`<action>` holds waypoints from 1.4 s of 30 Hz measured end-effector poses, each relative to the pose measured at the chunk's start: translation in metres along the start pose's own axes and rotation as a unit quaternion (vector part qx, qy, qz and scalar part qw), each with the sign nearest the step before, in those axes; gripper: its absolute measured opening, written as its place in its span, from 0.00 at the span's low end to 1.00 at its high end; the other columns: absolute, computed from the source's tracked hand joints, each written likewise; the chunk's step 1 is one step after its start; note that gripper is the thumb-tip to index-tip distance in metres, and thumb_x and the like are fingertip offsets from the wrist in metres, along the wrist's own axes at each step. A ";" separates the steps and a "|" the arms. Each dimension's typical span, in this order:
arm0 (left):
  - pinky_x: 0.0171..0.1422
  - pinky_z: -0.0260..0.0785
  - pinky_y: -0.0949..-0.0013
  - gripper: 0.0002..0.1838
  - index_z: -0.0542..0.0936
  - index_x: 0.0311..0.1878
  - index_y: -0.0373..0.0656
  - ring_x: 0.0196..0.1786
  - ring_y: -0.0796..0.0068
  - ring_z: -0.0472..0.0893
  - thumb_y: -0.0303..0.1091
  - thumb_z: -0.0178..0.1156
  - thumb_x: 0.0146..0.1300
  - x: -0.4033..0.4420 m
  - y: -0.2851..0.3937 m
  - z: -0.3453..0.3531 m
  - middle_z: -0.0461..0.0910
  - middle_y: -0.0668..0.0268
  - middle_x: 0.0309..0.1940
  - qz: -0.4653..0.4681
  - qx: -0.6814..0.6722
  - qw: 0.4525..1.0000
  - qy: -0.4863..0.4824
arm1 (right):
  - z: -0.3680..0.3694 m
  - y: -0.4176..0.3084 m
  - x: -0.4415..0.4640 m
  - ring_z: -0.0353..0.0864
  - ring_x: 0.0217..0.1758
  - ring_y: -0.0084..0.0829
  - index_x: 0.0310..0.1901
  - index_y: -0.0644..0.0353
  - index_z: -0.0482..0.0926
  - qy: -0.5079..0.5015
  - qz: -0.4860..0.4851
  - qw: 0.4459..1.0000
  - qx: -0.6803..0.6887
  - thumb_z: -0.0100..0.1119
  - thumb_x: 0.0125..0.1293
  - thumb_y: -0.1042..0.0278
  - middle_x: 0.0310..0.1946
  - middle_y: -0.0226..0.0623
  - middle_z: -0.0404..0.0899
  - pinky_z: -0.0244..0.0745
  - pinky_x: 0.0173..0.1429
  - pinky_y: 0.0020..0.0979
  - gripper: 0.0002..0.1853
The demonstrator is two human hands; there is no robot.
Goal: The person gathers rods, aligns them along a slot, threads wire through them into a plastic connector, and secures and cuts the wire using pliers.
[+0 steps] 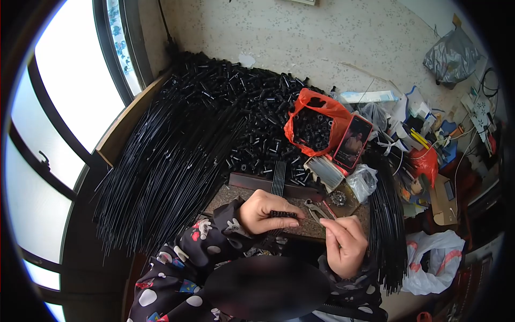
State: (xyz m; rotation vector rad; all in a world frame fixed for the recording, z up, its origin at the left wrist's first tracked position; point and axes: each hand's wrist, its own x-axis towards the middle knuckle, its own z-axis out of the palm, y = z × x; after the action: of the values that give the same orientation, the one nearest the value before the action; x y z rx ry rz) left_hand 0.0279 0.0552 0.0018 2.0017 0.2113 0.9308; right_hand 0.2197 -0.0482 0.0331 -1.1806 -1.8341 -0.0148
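My left hand (267,213) is closed around a row of small black pieces (283,214), from which several thin black rods (278,180) stick out towards the back. Just to the right, my right hand (344,244) pinches something thin whose end is hidden by the fingers. A fine reddish line (310,219) runs between the two hands. Behind the hands, a metal tool (315,208) and a round metal piece (338,198) lie on the speckled work surface (228,199).
Long black rods (161,177) lie at the left, beside a heap of black parts (236,86). A red bag (306,121) of small parts, a phone (354,142) and a plastic bag (363,183) stand behind. More rods (387,225) hang at the right.
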 end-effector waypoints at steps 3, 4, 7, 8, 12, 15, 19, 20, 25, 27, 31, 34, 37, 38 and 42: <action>0.40 0.73 0.73 0.09 0.79 0.39 0.34 0.36 0.69 0.82 0.26 0.61 0.55 -0.003 0.003 0.002 0.81 0.59 0.31 0.001 0.004 1.000 0.007 | -0.003 -0.001 -0.006 0.71 0.28 0.35 0.37 0.63 0.79 0.002 0.011 1.000 -0.001 0.55 0.45 0.85 0.26 0.37 0.73 0.67 0.32 0.30 0.14; 0.40 0.73 0.73 0.09 0.79 0.39 0.34 0.35 0.69 0.82 0.26 0.61 0.55 -0.003 0.003 0.003 0.81 0.59 0.31 0.001 0.006 1.000 0.010 | -0.003 -0.002 -0.007 0.71 0.28 0.36 0.37 0.63 0.79 0.003 0.018 1.000 -0.001 0.55 0.45 0.85 0.26 0.37 0.73 0.67 0.32 0.30 0.14; 0.39 0.73 0.73 0.09 0.79 0.39 0.34 0.35 0.68 0.82 0.26 0.61 0.55 -0.003 0.004 0.006 0.81 0.59 0.31 0.017 0.015 1.000 0.009 | -0.001 -0.003 -0.007 0.72 0.28 0.35 0.35 0.64 0.79 0.004 0.008 1.000 0.002 0.56 0.46 0.85 0.26 0.37 0.73 0.67 0.32 0.28 0.12; 0.39 0.73 0.73 0.09 0.79 0.39 0.34 0.35 0.68 0.81 0.26 0.61 0.55 -0.003 0.004 0.006 0.81 0.59 0.31 0.023 0.019 1.000 0.008 | -0.001 -0.004 -0.006 0.72 0.28 0.35 0.34 0.65 0.79 0.003 0.005 1.000 0.003 0.56 0.46 0.85 0.26 0.37 0.74 0.67 0.32 0.28 0.11; 0.38 0.73 0.72 0.10 0.79 0.40 0.35 0.34 0.67 0.81 0.28 0.62 0.54 -0.003 0.007 0.010 0.81 0.59 0.31 0.032 0.025 0.999 0.002 | 0.000 -0.006 -0.006 0.72 0.28 0.35 0.34 0.65 0.79 -0.013 -0.020 1.000 0.010 0.56 0.45 0.85 0.27 0.37 0.74 0.67 0.32 0.28 0.12; 0.38 0.72 0.72 0.12 0.79 0.41 0.36 0.34 0.65 0.81 0.29 0.62 0.54 -0.001 0.012 0.012 0.81 0.59 0.32 0.043 0.056 0.997 -0.016 | -0.004 0.000 0.001 0.73 0.28 0.35 0.35 0.65 0.79 -0.050 -0.095 0.994 -0.028 0.56 0.44 0.86 0.28 0.37 0.74 0.68 0.32 0.28 0.13; 0.38 0.72 0.72 0.14 0.79 0.43 0.37 0.34 0.64 0.81 0.30 0.63 0.53 -0.002 0.010 0.016 0.81 0.59 0.32 0.032 0.066 0.997 -0.034 | -0.015 0.001 0.014 0.72 0.28 0.35 0.37 0.64 0.79 -0.101 -0.168 0.979 -0.053 0.58 0.43 0.84 0.29 0.36 0.73 0.70 0.31 0.29 0.15; 0.38 0.72 0.71 0.14 0.79 0.44 0.38 0.34 0.64 0.80 0.31 0.63 0.53 -0.002 0.009 0.016 0.81 0.59 0.32 0.026 0.063 0.997 -0.039 | -0.018 0.002 0.017 0.72 0.28 0.34 0.38 0.63 0.79 -0.118 -0.186 0.974 -0.057 0.58 0.42 0.83 0.29 0.35 0.73 0.70 0.31 0.30 0.16; 0.39 0.73 0.70 0.15 0.78 0.45 0.38 0.36 0.64 0.81 0.31 0.63 0.53 -0.004 0.008 0.015 0.81 0.58 0.34 0.035 0.059 0.997 -0.029 | -0.023 0.005 0.016 0.73 0.27 0.35 0.38 0.62 0.79 -0.131 -0.114 0.985 -0.006 0.58 0.42 0.83 0.29 0.35 0.73 0.70 0.32 0.30 0.16; 0.40 0.73 0.70 0.16 0.78 0.46 0.39 0.37 0.64 0.81 0.31 0.63 0.53 -0.005 0.007 0.014 0.81 0.58 0.35 0.034 0.053 0.998 -0.029 | -0.021 0.004 0.014 0.74 0.26 0.35 0.36 0.64 0.79 -0.123 -0.100 0.987 -0.004 0.57 0.42 0.85 0.27 0.37 0.74 0.70 0.31 0.29 0.15; 0.41 0.73 0.70 0.16 0.78 0.46 0.39 0.38 0.64 0.81 0.31 0.63 0.54 -0.005 0.006 0.012 0.81 0.58 0.36 0.039 0.046 0.998 -0.028 | -0.022 0.003 0.016 0.75 0.26 0.35 0.35 0.65 0.79 -0.126 -0.095 0.987 -0.003 0.57 0.43 0.86 0.26 0.39 0.75 0.70 0.30 0.28 0.14; 0.42 0.74 0.70 0.16 0.78 0.46 0.38 0.38 0.64 0.81 0.30 0.63 0.54 -0.005 0.005 0.012 0.81 0.58 0.36 0.038 0.038 0.998 -0.025 | -0.019 0.004 0.013 0.75 0.26 0.36 0.36 0.64 0.79 -0.129 -0.084 0.988 -0.003 0.57 0.43 0.85 0.27 0.37 0.74 0.70 0.30 0.28 0.14; 0.42 0.73 0.69 0.15 0.78 0.46 0.38 0.38 0.64 0.81 0.30 0.63 0.54 -0.006 0.005 0.011 0.81 0.58 0.36 0.033 0.032 0.999 -0.017 | -0.015 0.003 0.010 0.74 0.27 0.36 0.37 0.61 0.80 -0.127 -0.067 0.990 -0.001 0.58 0.42 0.83 0.27 0.35 0.74 0.70 0.31 0.30 0.16; 0.42 0.73 0.69 0.15 0.78 0.45 0.38 0.38 0.63 0.81 0.30 0.63 0.53 -0.006 0.004 0.012 0.81 0.58 0.36 0.039 0.032 0.999 -0.017 | -0.015 0.002 0.008 0.74 0.27 0.36 0.37 0.62 0.80 -0.129 -0.062 0.990 0.000 0.58 0.42 0.83 0.27 0.35 0.74 0.71 0.31 0.30 0.16; 0.42 0.73 0.68 0.15 0.78 0.44 0.37 0.38 0.62 0.81 0.31 0.63 0.53 -0.006 0.001 0.013 0.81 0.57 0.35 0.053 0.027 0.998 -0.016 | -0.013 0.000 0.015 0.74 0.27 0.34 0.37 0.62 0.80 -0.136 -0.085 0.987 -0.008 0.58 0.41 0.82 0.27 0.34 0.74 0.71 0.30 0.29 0.16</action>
State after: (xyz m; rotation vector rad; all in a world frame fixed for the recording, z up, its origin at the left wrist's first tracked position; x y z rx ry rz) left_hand 0.0324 0.0434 -0.0041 2.0926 0.1141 0.9675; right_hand 0.2271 -0.0432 0.0515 -1.0748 -2.1750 0.0384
